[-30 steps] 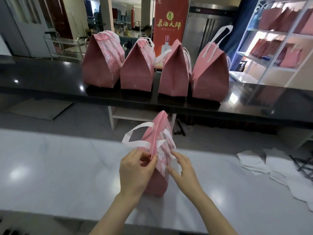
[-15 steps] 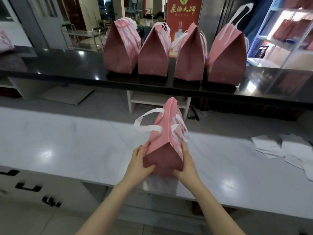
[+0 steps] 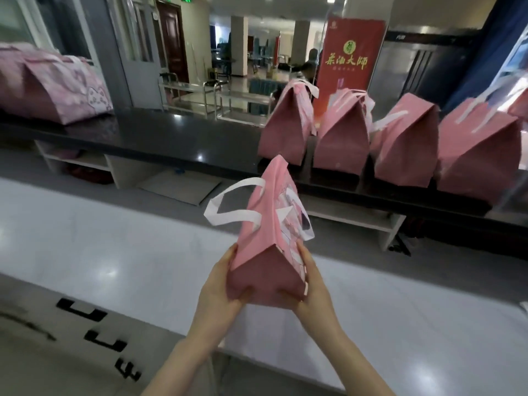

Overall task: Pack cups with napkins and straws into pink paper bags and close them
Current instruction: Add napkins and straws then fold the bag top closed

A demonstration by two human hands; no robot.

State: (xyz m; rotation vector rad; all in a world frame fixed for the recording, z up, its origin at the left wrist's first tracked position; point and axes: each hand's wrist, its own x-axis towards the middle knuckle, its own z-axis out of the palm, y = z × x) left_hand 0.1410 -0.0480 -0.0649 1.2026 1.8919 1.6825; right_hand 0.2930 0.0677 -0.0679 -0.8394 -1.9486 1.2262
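A closed pink paper bag [image 3: 265, 252] with white ribbon handles is held up above the white counter [image 3: 85, 252], its folded top pointing away from me. My left hand [image 3: 220, 287] grips its lower left side and my right hand [image 3: 311, 284] grips its lower right side. What is inside the bag is hidden. Several closed pink bags [image 3: 340, 132] stand in a row on the black counter [image 3: 171, 138] beyond.
A larger pink patterned bag [image 3: 48, 87] lies on the black counter at far left. Black drawer handles [image 3: 105, 338] show below the white counter's near edge. A red banner [image 3: 347, 61] stands behind the row of bags. A low white shelf [image 3: 357, 218] sits under the black counter.
Both hands went from pinching the bag's top fold to gripping its base, and the bag has been lifted off the white counter. My view has swung to the left.
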